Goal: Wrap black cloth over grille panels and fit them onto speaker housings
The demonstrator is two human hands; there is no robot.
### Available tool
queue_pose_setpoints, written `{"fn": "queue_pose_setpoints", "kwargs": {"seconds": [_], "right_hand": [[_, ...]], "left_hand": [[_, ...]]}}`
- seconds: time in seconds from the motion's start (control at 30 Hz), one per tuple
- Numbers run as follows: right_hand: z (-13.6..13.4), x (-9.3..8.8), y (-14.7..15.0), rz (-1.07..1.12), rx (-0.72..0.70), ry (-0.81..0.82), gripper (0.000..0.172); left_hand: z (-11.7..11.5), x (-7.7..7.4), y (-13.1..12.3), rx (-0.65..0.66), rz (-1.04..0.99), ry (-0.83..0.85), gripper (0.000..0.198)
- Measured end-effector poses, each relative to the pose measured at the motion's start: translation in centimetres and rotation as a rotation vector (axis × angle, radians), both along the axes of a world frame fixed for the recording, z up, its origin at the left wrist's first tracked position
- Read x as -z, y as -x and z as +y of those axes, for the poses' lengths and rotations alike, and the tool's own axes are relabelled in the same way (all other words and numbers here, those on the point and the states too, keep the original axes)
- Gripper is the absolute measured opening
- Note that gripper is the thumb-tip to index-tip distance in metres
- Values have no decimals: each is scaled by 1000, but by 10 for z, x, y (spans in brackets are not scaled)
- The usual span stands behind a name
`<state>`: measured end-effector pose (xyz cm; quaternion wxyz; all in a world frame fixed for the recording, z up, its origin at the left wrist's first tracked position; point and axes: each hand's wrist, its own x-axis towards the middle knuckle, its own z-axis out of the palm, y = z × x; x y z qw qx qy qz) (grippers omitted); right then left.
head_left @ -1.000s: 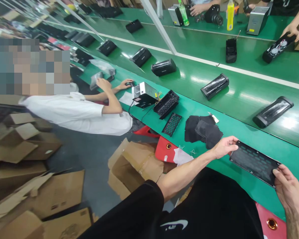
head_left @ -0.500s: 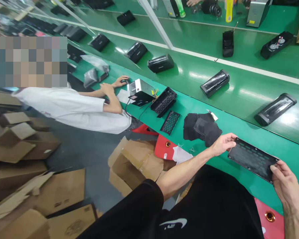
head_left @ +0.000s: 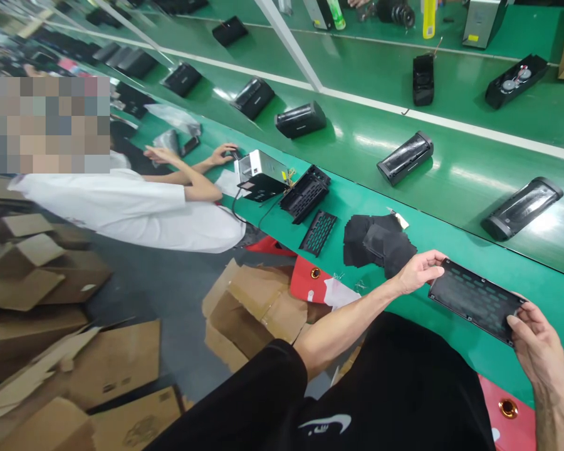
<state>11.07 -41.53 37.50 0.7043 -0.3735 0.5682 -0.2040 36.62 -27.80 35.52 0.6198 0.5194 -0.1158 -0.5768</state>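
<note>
Between my two hands is a black speaker grille panel [head_left: 477, 302] with rows of oblong slots and dark mesh-like material over them. My left hand [head_left: 422, 273] pinches its left end, thumb on top. The right end is gripped by my right hand [head_left: 538, 332], its thumb pressed on the face. Left of my left hand lies a loose pile of black cloth-like sheets [head_left: 378, 243] on the green bench. Farther left rest another slotted black grille [head_left: 318, 233] and a black speaker housing [head_left: 305, 194].
Several black speakers stand on the green conveyor, one nearby speaker [head_left: 521, 208] at the right. A silver-and-black box-shaped device [head_left: 263, 174] with cables sits by a co-worker in a white shirt [head_left: 122, 200]. An open cardboard box [head_left: 254, 307] is below the bench edge.
The co-worker's nearer hand has lifted and moved left, away from the other hand. My hands hold the grille panel almost unmoved; the view has shifted slightly.
</note>
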Motion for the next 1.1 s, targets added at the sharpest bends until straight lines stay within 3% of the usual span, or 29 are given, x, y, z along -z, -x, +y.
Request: {"fn": "queue_pose_setpoints", "kwargs": {"seconds": [0.53,0.9,1.0,1.1], "right_hand": [[-2,5,-3,13,-58,54,56],[-11,8,-11,39,15,-69,53],[-14,10,-11,48,45,-85,53],[-20,13,-13,34,26,-94,52]], "left_hand": [[-1,17,0,3,-25,-36,59],[-1,21,0,-11,9,-41,59],[-2,26,-2,-43,116,-45,57],[-12,35,-10,-18,354,-59,61]]}}
